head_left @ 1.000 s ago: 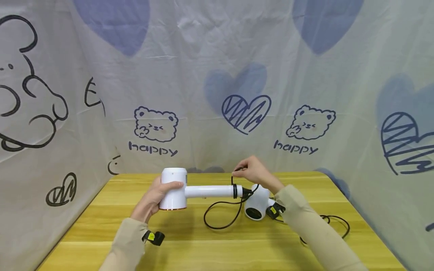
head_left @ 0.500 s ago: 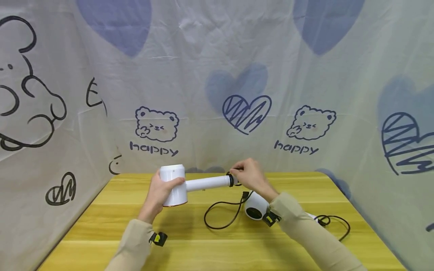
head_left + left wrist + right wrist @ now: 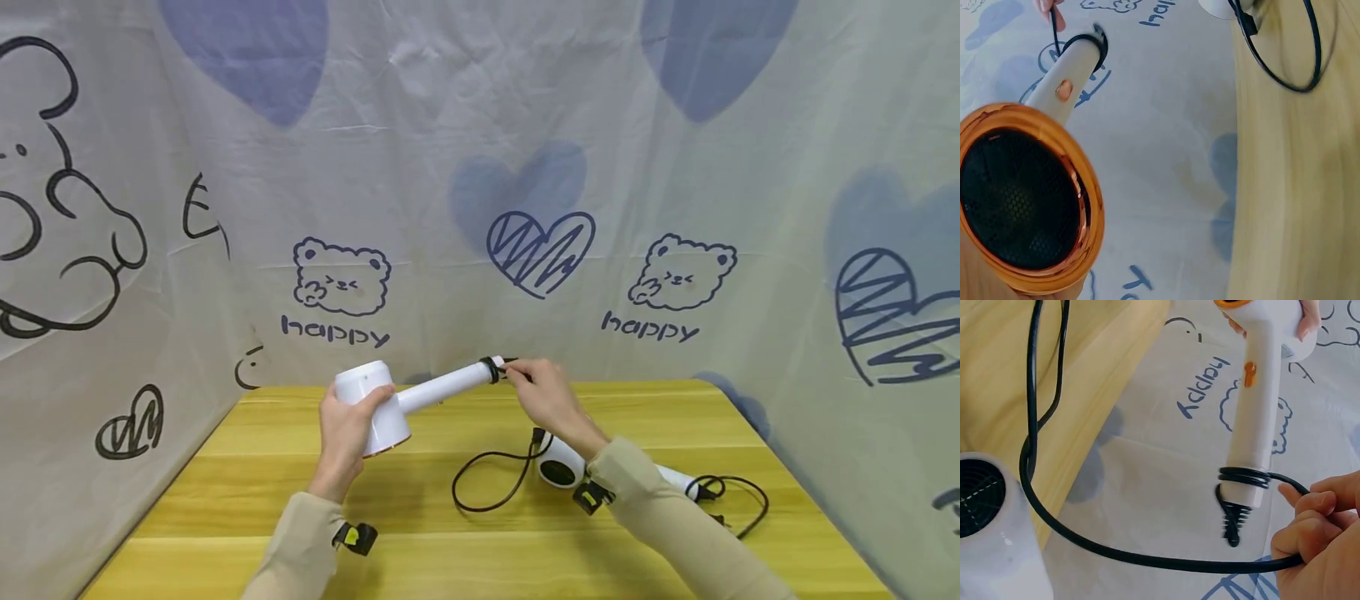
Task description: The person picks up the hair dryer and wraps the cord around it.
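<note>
My left hand [image 3: 343, 437] grips a white hair dryer [image 3: 442, 389] around its barrel, raised over the table with the handle slanting up to the right. In the left wrist view the dryer's copper-coloured rim [image 3: 1094, 206] and dark mesh face the camera; a small copper button sits on the handle. Several turns of black cord [image 3: 1244, 477] wrap the handle's end, beside the ribbed strain relief [image 3: 1235, 519]. Close to that end, my right hand [image 3: 551, 400] holds the cord in curled fingers, and a long stretch of it [image 3: 1147, 558] sweeps away in the right wrist view.
On the wooden table [image 3: 450, 550] a second white hair dryer [image 3: 561, 461] lies partly behind the right forearm. Its handle end and a looped black cord [image 3: 757, 492] show farther right. Another cord loop [image 3: 487, 507] lies near the middle. Printed cloth [image 3: 435, 167] hangs around the table.
The held dryer has tilted from level, its handle end rising. My right hand has shifted slightly left and round the handle's end with the cord.
</note>
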`<control>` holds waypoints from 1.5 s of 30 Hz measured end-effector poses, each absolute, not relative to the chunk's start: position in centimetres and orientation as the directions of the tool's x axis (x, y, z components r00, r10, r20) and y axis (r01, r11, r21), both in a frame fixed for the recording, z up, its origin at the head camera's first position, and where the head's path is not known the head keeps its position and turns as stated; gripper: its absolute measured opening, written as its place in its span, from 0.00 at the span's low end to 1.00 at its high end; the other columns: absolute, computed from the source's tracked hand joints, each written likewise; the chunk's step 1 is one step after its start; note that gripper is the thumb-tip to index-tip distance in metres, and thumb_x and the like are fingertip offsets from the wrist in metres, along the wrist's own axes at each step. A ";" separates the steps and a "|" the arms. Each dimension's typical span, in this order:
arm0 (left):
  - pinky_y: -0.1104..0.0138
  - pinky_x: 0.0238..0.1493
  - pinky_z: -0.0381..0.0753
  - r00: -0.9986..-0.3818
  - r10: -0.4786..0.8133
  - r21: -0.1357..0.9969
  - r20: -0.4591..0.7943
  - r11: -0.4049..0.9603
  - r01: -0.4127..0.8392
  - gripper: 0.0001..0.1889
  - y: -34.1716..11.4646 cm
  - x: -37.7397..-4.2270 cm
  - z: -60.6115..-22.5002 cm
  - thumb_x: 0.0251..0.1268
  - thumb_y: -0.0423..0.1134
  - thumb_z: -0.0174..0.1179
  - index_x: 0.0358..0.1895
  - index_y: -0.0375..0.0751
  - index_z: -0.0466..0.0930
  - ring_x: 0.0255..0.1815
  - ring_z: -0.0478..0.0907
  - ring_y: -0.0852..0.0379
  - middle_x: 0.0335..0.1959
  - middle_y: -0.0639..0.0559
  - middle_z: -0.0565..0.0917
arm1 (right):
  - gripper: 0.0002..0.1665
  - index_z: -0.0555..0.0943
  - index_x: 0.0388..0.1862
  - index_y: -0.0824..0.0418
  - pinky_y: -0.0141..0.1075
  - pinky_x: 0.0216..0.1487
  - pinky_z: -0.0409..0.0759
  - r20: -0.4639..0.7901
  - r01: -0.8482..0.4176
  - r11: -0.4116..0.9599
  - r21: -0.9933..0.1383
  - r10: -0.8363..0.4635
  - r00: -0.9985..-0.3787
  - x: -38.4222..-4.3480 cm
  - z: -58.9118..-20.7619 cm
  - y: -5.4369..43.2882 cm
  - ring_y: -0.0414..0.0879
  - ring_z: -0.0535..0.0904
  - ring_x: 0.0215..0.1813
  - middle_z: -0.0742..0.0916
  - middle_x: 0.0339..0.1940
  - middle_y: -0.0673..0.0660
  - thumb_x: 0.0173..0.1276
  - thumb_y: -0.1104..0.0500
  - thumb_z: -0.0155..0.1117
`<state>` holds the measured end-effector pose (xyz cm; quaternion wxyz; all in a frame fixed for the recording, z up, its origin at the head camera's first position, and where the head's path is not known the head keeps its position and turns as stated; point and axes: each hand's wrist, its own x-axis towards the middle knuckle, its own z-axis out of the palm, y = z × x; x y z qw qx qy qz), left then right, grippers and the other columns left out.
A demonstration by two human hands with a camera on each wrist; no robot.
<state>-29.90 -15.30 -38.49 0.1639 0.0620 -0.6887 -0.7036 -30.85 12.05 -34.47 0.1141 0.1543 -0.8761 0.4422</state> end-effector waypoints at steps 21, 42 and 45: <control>0.62 0.45 0.84 -0.958 -0.233 0.887 -0.166 -0.460 -0.042 0.29 -15.6 -30.4 -38.5 0.61 0.48 0.65 0.59 0.42 0.63 0.40 0.82 0.58 0.41 0.54 0.80 | 0.18 0.81 0.51 0.69 0.29 0.26 0.60 0.115 -0.169 0.177 -0.970 -0.277 -0.954 -32.9 -35.6 14.2 0.40 0.60 0.23 0.82 0.30 0.48 0.78 0.57 0.51; 0.68 0.47 0.83 -0.979 0.141 0.749 -0.150 -0.630 -0.205 0.18 -16.3 -30.1 -38.2 0.71 0.47 0.48 0.59 0.49 0.60 0.41 0.80 0.57 0.45 0.53 0.78 | 0.17 0.87 0.47 0.62 0.29 0.27 0.65 -0.031 -0.056 0.370 -0.927 -0.225 -0.974 -35.8 -35.5 15.8 0.41 0.64 0.26 0.83 0.36 0.55 0.72 0.52 0.61; 0.66 0.46 0.85 -0.970 0.195 0.756 -0.143 -0.612 -0.234 0.20 -16.4 -30.1 -38.4 0.72 0.47 0.48 0.61 0.47 0.58 0.40 0.82 0.55 0.45 0.51 0.79 | 0.16 0.87 0.45 0.61 0.30 0.28 0.66 -0.015 -0.079 0.410 -0.909 -0.222 -0.975 -36.1 -35.1 15.7 0.41 0.65 0.27 0.84 0.38 0.57 0.71 0.51 0.62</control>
